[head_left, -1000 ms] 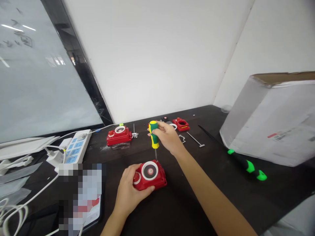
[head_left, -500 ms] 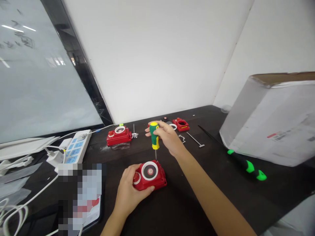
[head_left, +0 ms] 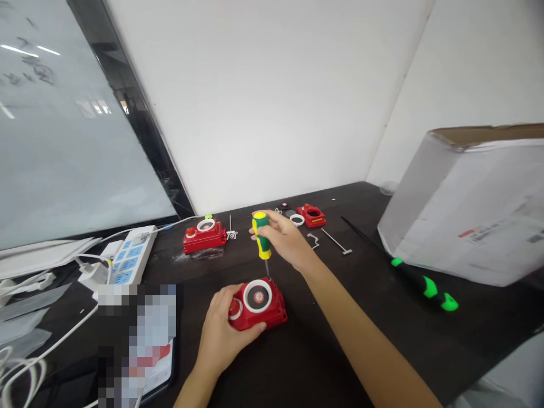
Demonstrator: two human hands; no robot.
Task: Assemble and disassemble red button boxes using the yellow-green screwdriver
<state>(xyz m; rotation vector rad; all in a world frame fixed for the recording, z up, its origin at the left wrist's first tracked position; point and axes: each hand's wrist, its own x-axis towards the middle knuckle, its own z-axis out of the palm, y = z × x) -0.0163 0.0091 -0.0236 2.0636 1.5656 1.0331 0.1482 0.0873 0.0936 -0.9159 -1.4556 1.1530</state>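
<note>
My left hand (head_left: 224,324) grips the near side of a red plastic push-button housing (head_left: 274,309), which has a white-ringed round window on top. My right hand (head_left: 284,238) holds a screwdriver (head_left: 262,241) with a yellow and green handle upright in its fingers. The thin shaft points down, and its tip sits at or just above the housing's far edge. I cannot tell whether the tip touches a screw there. The fingers of my left hand hide the housing's left end.
A second red housing (head_left: 204,237) and an open red housing (head_left: 311,215) lie on the dark table (head_left: 340,340), with white rings (head_left: 297,220) and a metal T-handled key (head_left: 335,241) nearby. To the right are a green-handled tool (head_left: 425,286) and a large white-wrapped box (head_left: 463,209). A power strip (head_left: 134,255) and cables lie at left.
The screwdriver's handle has tilted a little to the left, and my right hand has shifted slightly left with it. My left hand and the red housing have hardly moved.
</note>
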